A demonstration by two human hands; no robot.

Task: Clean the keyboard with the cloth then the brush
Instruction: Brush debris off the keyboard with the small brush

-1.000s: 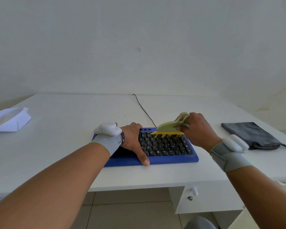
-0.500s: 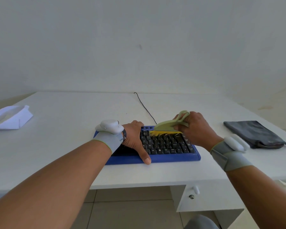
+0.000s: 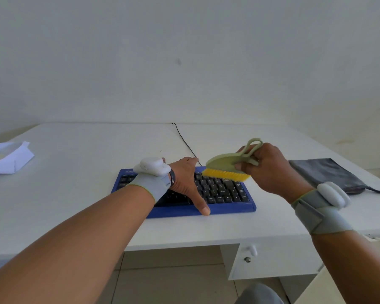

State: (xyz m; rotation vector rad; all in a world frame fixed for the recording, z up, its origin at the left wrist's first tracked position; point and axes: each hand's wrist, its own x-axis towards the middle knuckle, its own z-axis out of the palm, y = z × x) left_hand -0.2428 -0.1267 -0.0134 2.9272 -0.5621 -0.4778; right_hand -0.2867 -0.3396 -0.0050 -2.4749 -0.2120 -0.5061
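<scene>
- The blue keyboard (image 3: pixel 228 208) with black keys lies on the white table (image 3: pixel 86 183), just below the middle of the frame; a thin black cable (image 3: pixel 184 141) runs from its far edge toward the wall.
- The left hand (image 3: pixel 185 179) rests on the keyboard's middle, its thumb stretched down onto the blue front edge; this grip is flat and holds nothing.
- The right hand (image 3: pixel 266 167), right of centre, has its grip closed round the handle of the green brush (image 3: pixel 226 161).
- The brush's yellow bristles point down over the far right rows of keys; whether they touch the keys cannot be told.
- A white cloth (image 3: pixel 7 157) lies folded at the left edge of the frame, well apart from the keyboard.
- A grey pouch (image 3: pixel 329 174) lies at the right of the table.
- Both wrists wear grey bands with white devices.
</scene>
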